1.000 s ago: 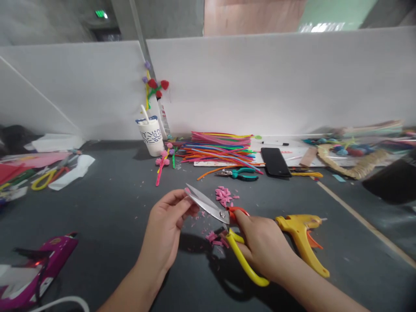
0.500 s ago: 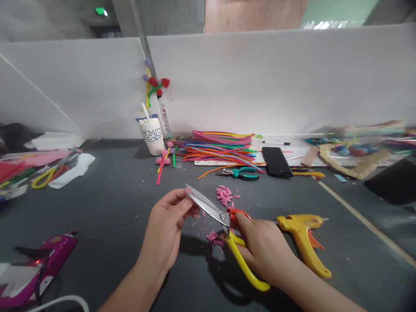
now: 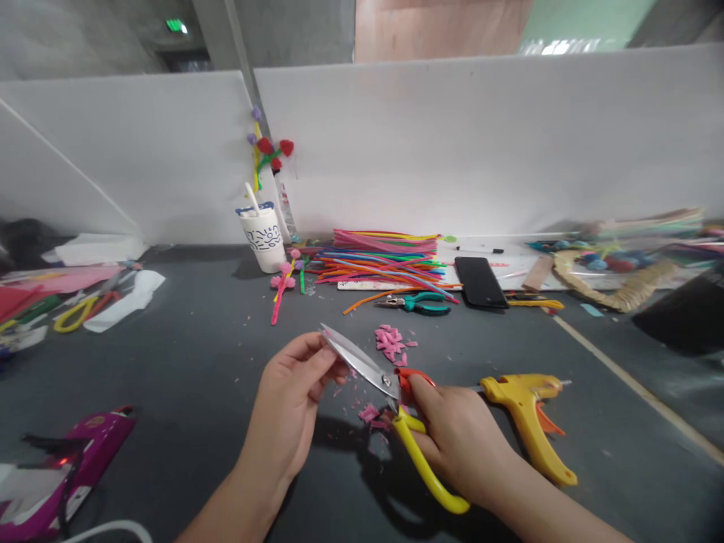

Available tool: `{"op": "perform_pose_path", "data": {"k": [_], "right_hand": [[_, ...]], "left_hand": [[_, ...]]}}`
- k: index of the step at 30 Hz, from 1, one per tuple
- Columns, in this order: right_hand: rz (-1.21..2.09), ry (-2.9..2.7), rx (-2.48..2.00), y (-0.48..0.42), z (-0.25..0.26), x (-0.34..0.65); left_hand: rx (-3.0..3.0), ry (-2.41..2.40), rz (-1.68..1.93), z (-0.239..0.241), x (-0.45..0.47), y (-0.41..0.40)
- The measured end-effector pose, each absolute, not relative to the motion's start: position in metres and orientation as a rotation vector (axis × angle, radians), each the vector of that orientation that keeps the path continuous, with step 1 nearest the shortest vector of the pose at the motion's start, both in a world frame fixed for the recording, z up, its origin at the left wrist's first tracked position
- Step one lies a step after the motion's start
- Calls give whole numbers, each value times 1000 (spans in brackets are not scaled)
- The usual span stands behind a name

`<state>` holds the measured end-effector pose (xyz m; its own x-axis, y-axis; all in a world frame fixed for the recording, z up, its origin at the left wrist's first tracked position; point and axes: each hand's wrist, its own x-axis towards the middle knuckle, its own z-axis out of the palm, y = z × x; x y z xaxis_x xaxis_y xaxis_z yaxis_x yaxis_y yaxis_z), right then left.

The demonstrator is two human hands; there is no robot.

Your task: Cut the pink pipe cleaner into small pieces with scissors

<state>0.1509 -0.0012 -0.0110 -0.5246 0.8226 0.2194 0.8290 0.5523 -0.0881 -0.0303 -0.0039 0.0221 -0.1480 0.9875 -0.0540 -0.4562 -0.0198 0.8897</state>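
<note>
My right hand (image 3: 452,434) grips the yellow and orange handles of a pair of scissors (image 3: 367,367), whose silver blades point up and left. My left hand (image 3: 291,403) pinches something small at the blade tips; the piece itself is hidden by my fingers. Small pink cuttings (image 3: 370,413) lie on the dark table (image 3: 197,354) under the scissors, and a larger heap of pink cuttings (image 3: 390,341) sits just beyond the blades.
A yellow glue gun (image 3: 529,415) lies right of my right hand, a magenta glue gun (image 3: 68,464) at lower left. Farther back are coloured pipe cleaners (image 3: 385,260), green pliers (image 3: 418,303), a black phone (image 3: 480,281), a white cup (image 3: 263,235) and white partition boards (image 3: 480,143).
The scissors and my right hand have shifted slightly left and down. My left hand stays at the blade tips.
</note>
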Motion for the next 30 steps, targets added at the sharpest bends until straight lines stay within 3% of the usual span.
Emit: {"op": "perform_pose_path", "data": {"k": [24,27,30], "right_hand": [[25,-2534,-1476,-3,-9,150],[136,-2485,-1506,-2,-8,150],[461,-2306,-1496,0,-6,148]], "left_hand": [[765,1001,1510,23,-32,-3],[755,1005,1514,23,-32,-3],[766,991,1472,25,-31,-4]]}}
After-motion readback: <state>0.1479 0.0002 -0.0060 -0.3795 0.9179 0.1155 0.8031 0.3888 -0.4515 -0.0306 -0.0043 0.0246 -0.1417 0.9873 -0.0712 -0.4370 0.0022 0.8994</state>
